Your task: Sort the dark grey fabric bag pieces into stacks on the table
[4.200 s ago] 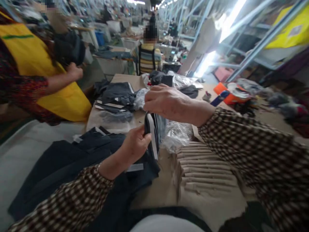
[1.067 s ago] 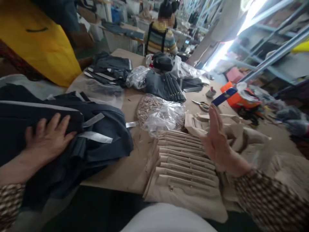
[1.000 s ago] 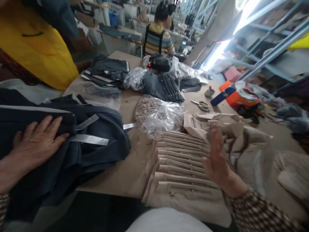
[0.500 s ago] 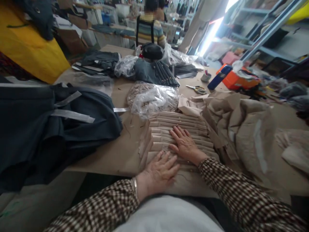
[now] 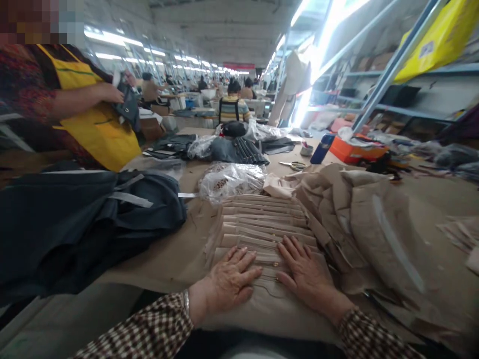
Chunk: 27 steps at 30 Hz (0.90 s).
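Note:
Beige garment pieces (image 5: 267, 222) lie overlapped in a row of stepped edges in front of me, with small metallic bits along the middle. My left hand (image 5: 230, 279) rests flat on the near left part of this row, fingers spread. On its right side my right hand (image 5: 305, 271) also lies flat, fingers apart and pressing the cloth. Neither hand grips anything. A loose thread shows on the fabric between them. Right of the row sits a rumpled beige garment heap (image 5: 359, 214). Beyond the row is a clear plastic bag (image 5: 232, 182) with small brownish contents.
Dark blue garments (image 5: 86, 224) cover the table's left. Scissors (image 5: 294, 164), a small cup (image 5: 306, 149), a blue box-like object (image 5: 322, 148) and an orange box (image 5: 357, 149) stand farther back. A person in a yellow apron (image 5: 93, 117) handles dark cloth at left.
My head view has tilted up, showing more of the workshop. My right hand has drawn back toward me along the row, now level with my left hand. Both stay flat on the cloth.

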Motion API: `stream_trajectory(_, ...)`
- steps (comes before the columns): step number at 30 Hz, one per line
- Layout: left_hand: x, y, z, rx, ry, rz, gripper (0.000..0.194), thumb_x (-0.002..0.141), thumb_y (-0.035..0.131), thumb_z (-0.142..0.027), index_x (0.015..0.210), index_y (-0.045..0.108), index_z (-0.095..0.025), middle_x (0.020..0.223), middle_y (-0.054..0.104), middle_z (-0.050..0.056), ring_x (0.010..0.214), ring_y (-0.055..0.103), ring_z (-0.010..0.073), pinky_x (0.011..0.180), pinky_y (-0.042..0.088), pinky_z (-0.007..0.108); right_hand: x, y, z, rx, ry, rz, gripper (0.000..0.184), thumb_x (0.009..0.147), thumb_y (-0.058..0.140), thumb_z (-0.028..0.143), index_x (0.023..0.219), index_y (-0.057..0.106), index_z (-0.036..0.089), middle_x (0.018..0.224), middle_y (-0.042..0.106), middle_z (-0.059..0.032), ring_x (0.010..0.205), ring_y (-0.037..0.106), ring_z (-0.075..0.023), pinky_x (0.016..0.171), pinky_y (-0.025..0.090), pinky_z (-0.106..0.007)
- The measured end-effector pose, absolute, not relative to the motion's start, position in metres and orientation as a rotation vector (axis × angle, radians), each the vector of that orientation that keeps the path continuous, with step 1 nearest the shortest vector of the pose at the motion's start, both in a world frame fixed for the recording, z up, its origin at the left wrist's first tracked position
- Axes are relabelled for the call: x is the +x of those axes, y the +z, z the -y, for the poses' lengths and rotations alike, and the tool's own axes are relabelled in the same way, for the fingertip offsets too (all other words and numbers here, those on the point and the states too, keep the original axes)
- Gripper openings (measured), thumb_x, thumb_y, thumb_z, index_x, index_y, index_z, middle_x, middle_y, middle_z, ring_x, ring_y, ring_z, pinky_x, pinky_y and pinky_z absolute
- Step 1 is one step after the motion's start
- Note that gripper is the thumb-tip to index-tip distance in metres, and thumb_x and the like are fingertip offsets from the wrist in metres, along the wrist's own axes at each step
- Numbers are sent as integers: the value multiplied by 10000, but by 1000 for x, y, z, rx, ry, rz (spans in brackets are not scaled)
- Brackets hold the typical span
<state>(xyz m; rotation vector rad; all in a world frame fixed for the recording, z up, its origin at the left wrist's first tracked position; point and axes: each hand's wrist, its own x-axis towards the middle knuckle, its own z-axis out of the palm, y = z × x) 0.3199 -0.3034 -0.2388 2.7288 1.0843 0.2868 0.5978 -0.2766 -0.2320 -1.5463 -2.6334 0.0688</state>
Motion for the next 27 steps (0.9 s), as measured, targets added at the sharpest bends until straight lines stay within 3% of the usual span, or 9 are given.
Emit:
stream_trajectory(13, 321, -235, 309, 2759, 368, -1087, 485, 956, 427, -466, 1403, 473, -283, 1520, 401, 99, 1401, 360, 336, 1161, 260, 545, 600, -254, 270, -1683, 65, 2636, 660, 917, 443, 520, 1509, 344, 245, 1602, 243, -56, 1479, 172, -289, 1178, 216, -519)
stream_trajectory(17, 319, -222, 303, 2675, 454, -990, 570, 901, 514, -547, 1388, 497, -250, 1476, 454, 126, 1370, 393, 372, 1135, 283, 586, 602, -259, 265, -1681, 46, 2649, 650, 909, 441, 512, 1493, 381, 231, 1589, 274, -70, 1473, 197, -292, 1175, 236, -517)
stream_trajectory(19, 314, -214, 283, 2496, 625, -1050, 528, 861, 598, -524, 1299, 589, -228, 1367, 571, 106, 1306, 477, 327, 1135, 334, 508, 604, -262, 264, -1676, 35, 2646, 643, 900, 454, 504, 1481, 405, 235, 1585, 279, -75, 1466, 218, -305, 1166, 254, -528)
stream_trajectory(22, 301, -202, 222, 2173, 848, -1341, 322, 930, 527, -308, 1181, 656, -152, 1234, 653, 113, 1180, 578, 226, 1069, 432, 365, 607, -268, 264, -1658, -5, 2637, 632, 886, 476, 493, 1465, 433, 243, 1576, 298, -74, 1454, 247, -320, 1148, 283, -548)
stream_trajectory(24, 289, -197, 169, 2028, 894, -1546, 301, 964, 457, -229, 1181, 630, -112, 1222, 641, 143, 1135, 597, 213, 1019, 470, 388, 610, -273, 264, -1632, -31, 2634, 634, 872, 499, 489, 1456, 447, 249, 1566, 317, -73, 1445, 266, -335, 1128, 314, -561)
stream_trajectory(27, 273, -193, 97, 1866, 843, -1727, 284, 945, 556, -323, 1152, 611, -136, 1164, 636, 98, 1038, 624, 213, 914, 529, 430, 616, -281, 263, -1571, -67, 2632, 646, 853, 523, 505, 1442, 470, 244, 1545, 347, -86, 1419, 313, -363, 1084, 371, -577)
